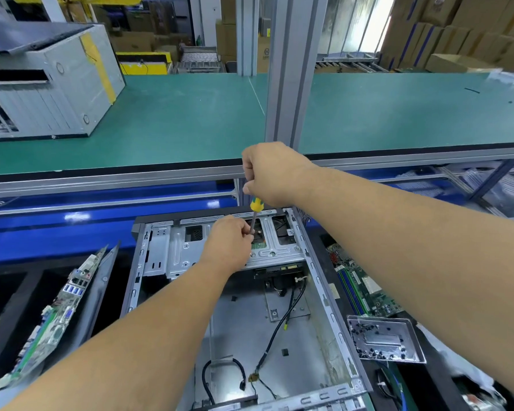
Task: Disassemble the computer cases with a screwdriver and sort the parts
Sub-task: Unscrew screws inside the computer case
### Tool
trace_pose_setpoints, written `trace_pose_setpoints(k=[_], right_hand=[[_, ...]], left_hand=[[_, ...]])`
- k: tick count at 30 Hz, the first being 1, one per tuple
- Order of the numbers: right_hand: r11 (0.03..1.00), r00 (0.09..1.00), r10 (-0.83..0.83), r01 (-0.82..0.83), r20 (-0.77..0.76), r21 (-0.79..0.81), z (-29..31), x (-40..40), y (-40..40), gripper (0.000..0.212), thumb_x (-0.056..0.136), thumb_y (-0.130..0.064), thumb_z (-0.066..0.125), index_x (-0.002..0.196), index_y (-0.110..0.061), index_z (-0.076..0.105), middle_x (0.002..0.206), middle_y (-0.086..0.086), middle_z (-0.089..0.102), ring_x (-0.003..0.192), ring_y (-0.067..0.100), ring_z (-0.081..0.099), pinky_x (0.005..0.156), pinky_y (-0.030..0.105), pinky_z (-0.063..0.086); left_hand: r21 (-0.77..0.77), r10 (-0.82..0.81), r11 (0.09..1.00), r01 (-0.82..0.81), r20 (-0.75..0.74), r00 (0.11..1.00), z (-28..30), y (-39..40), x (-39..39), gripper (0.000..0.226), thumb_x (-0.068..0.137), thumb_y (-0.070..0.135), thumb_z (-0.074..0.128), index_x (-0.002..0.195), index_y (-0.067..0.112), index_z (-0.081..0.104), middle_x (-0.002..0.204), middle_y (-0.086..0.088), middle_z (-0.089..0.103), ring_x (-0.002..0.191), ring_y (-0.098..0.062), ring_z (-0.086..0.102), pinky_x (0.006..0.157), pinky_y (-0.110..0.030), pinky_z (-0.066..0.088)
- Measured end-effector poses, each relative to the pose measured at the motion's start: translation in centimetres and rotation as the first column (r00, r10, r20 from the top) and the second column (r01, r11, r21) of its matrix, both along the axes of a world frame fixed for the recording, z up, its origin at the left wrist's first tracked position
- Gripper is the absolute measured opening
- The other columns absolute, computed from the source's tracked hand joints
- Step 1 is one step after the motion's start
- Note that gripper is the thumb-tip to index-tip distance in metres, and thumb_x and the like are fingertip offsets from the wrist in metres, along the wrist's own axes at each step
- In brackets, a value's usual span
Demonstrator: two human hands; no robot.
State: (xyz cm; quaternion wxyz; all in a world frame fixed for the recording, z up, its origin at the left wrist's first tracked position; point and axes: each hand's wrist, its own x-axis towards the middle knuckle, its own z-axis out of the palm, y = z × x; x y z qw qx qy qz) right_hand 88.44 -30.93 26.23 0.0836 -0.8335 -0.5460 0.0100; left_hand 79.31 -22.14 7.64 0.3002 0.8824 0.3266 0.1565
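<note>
While both forearms are reaching forward from the lower edge, an opened computer case [318, 345] is lying at centre, its loose black cables [279, 330] trailing across the bare floor panel at 6 o'clock. At 8 o'clock of the case, a motherboard [51, 318] is leaning on edge; at 3 o'clock, a second green circuit board [365, 289] is lying flat, with a metal tray of small dark screws [383, 339] just nearer the viewer. Farther in, the left hand [226, 244] is pinching the shaft of a screwdriver [254, 216] over the drive cage [178, 247] at 12 o'clock of the case. Above it, the right hand [273, 173] is clenching the yellow-and-green handle, the tool standing nearly upright. Beyond, a green-topped bench [190, 114] is carrying another grey computer case [66, 84] at 10 o'clock, with stacked cardboard boxes [457, 31] at 1 o'clock.
</note>
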Motion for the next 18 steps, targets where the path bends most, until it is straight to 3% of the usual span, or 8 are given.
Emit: trace_pose_setpoints(k=[2,5,10,18], right_hand=[[1.0,1.0,-0.015,0.015,-0.009,0.012,0.3,0.5,-0.5,0.012,0.092,-0.024,0.071,0.092,-0.019,0.06,0.086,-0.003,0.061,0.083,0.021,0.06,0.062,0.032,0.047],[0.998,0.998,-0.061,0.061,-0.019,0.007,0.4,1.9,-1.7,0.014,0.091,-0.023,0.072,0.087,-0.02,0.059,0.087,-0.002,0.062,0.083,0.022,0.06,0.063,0.031,0.044],[0.989,0.99,-0.141,0.142,0.031,-0.051,-0.5,4.3,-3.6,0.007,0.092,-0.018,0.066,0.092,-0.015,0.06,0.088,0.0,0.063,0.086,0.026,0.061,0.067,0.032,0.047],[0.987,0.99,-0.136,0.139,0.042,-0.079,-1.2,4.7,-3.7,0.007,0.093,-0.018,0.065,0.093,-0.015,0.059,0.089,0.003,0.064,0.086,0.027,0.061,0.074,0.038,0.055]], left_hand=[[-0.005,0.023,1.0,-0.022,0.029,0.999,0.1,-0.1,-0.1,0.019,0.095,0.019,0.067,0.079,0.028,0.064,0.094,0.007,0.063,0.08,-0.011,0.06,0.064,-0.023,0.043],[-0.041,0.064,0.997,-0.059,0.119,0.991,0.2,-0.4,-0.7,0.017,0.1,0.024,0.056,0.084,0.031,0.057,0.082,0.012,0.064,0.074,-0.008,0.06,0.058,-0.026,0.042],[-0.05,0.101,0.994,-0.093,0.178,0.979,0.4,-0.9,-1.0,0.024,0.107,0.032,0.035,0.085,0.029,0.041,0.073,0.003,0.058,0.064,-0.014,0.052,0.052,-0.032,0.032],[0.002,0.088,0.996,-0.089,0.172,0.981,0.1,-1.0,-0.9,0.036,0.108,0.034,0.034,0.073,0.026,0.037,0.065,0.002,0.049,0.059,-0.013,0.043,0.05,-0.032,0.026]])
